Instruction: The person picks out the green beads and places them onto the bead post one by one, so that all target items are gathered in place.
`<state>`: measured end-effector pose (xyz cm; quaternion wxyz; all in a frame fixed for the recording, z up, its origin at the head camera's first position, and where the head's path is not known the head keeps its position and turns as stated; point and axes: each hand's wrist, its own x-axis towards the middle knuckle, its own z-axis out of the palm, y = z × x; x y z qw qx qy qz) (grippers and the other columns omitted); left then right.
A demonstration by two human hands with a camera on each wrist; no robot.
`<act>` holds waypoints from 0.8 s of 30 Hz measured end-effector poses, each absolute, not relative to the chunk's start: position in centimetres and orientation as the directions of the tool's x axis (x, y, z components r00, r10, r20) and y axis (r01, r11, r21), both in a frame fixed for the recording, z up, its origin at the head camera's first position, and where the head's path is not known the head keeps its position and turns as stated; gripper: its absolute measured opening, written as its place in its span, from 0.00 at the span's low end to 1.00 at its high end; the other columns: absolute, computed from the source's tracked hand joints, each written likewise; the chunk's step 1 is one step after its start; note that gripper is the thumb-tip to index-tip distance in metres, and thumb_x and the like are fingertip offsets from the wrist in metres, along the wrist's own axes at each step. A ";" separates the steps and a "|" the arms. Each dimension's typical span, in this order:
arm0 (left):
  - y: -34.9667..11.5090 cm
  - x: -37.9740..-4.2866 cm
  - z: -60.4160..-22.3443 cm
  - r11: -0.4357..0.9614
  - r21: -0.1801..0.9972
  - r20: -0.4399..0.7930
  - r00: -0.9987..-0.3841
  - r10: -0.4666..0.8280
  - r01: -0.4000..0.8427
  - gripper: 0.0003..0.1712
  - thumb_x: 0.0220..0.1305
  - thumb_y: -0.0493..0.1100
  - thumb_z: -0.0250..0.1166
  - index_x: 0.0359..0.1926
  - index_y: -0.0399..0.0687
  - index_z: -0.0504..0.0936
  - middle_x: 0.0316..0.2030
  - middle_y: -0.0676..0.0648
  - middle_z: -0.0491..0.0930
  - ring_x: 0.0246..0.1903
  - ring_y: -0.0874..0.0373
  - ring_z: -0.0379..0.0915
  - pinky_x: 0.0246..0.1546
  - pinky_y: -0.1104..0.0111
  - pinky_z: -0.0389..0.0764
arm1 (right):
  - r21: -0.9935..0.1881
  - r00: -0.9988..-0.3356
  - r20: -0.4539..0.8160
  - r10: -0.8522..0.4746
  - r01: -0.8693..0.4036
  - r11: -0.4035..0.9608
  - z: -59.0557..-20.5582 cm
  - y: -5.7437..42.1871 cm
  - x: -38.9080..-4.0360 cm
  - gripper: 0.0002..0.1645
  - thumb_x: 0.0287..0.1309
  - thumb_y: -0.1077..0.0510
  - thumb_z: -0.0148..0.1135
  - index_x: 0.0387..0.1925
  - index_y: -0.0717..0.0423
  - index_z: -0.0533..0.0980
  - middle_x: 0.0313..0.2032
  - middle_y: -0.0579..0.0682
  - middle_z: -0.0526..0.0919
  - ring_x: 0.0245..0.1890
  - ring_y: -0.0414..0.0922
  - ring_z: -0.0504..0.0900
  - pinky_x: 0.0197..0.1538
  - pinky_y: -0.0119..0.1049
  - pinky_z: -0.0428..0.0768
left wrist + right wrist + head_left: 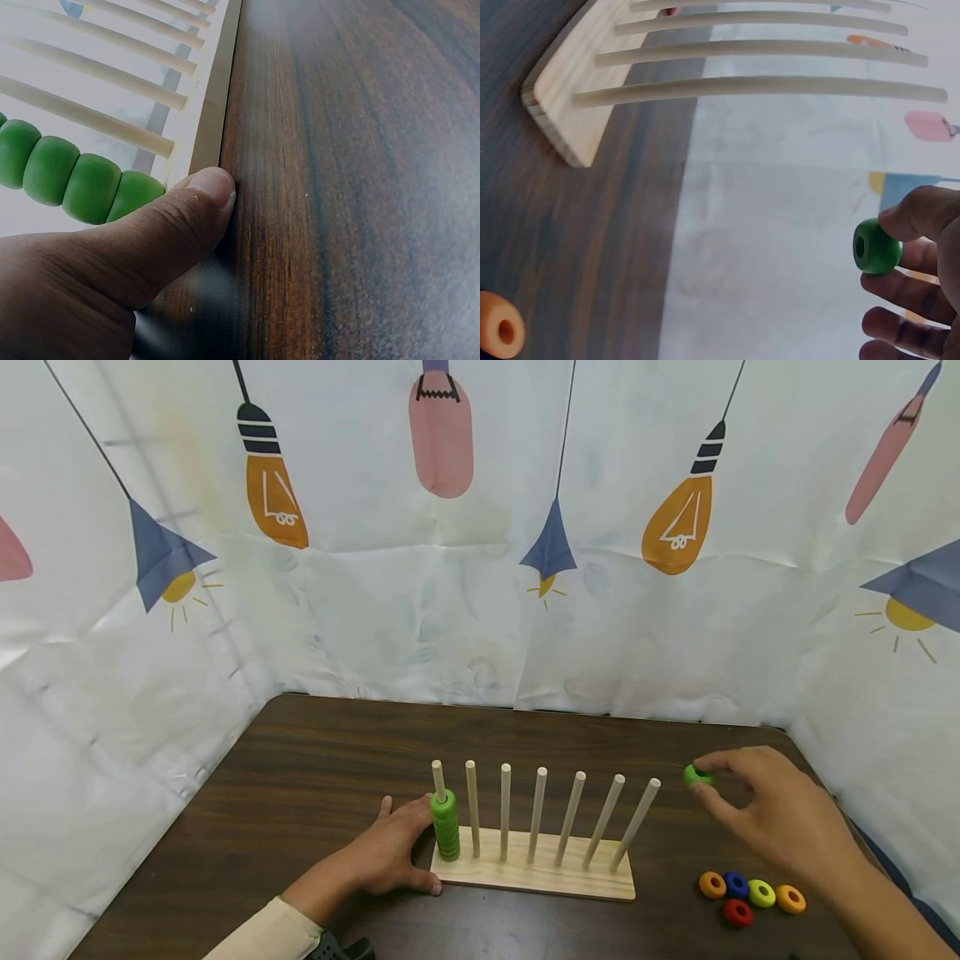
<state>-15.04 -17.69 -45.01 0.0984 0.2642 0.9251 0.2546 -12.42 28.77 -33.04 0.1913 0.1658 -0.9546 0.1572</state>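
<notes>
A pale wooden peg stand point(534, 867) with a row of upright pegs sits on the table. Green beads point(445, 827) are stacked on its leftmost peg, whose tip shows above them. My left hand point(390, 852) grips the stand's left end, with its thumb point(199, 199) against the front corner of the base and its fingers behind the stack. To the right of the stand, my right hand point(780, 814) pinches one green bead point(876, 246) between thumb and fingers, raised above the table. That bead's hole shows in the right wrist view. The other pegs are bare.
Near the right side of the table point(337, 735) lie several loose beads: a red bead point(737, 912), a blue bead point(736, 885), a yellow-green bead point(762, 893) and orange beads point(791, 899). A white printed sheet point(360, 610) hangs behind the table's far edge.
</notes>
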 end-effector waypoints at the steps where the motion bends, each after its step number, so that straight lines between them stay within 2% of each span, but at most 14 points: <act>1: -17.7 -15.0 -45.0 0.730 0.525 -0.048 -0.840 0.540 0.439 0.53 0.45 0.59 0.84 0.70 0.48 0.72 0.73 0.37 0.65 0.75 0.36 0.53 0.64 0.24 0.39 | -0.231 -0.869 0.421 -0.259 -0.379 0.896 -32.8 28.6 -12.4 0.12 0.56 0.53 0.78 0.42 0.42 0.85 0.43 0.43 0.85 0.46 0.50 0.80 0.37 0.49 0.79; 6: -17.7 -15.0 -45.0 0.730 0.528 -0.053 -0.841 0.539 0.435 0.53 0.45 0.59 0.84 0.70 0.49 0.72 0.73 0.38 0.65 0.75 0.36 0.52 0.64 0.24 0.39 | -0.219 -0.845 0.461 -0.271 -0.404 0.888 -31.7 28.0 -12.2 0.14 0.53 0.54 0.79 0.42 0.41 0.86 0.42 0.40 0.86 0.46 0.47 0.79 0.37 0.44 0.78; 13: -17.7 -15.0 -45.0 0.731 0.528 -0.052 -0.843 0.536 0.432 0.54 0.44 0.60 0.84 0.71 0.49 0.71 0.73 0.39 0.65 0.75 0.37 0.52 0.65 0.25 0.38 | -0.209 -0.781 0.550 -0.296 -0.472 0.856 -30.8 27.3 -11.9 0.20 0.46 0.58 0.82 0.42 0.38 0.85 0.42 0.36 0.85 0.44 0.37 0.74 0.39 0.26 0.71; 24: -17.7 -15.0 -45.1 0.731 0.523 -0.047 -0.842 0.537 0.438 0.54 0.44 0.60 0.84 0.71 0.49 0.71 0.73 0.39 0.65 0.75 0.36 0.52 0.64 0.24 0.39 | -0.173 -0.702 0.609 -0.370 -0.573 0.801 -29.6 26.0 -11.3 0.26 0.39 0.61 0.84 0.42 0.38 0.84 0.42 0.33 0.84 0.43 0.34 0.76 0.45 0.21 0.72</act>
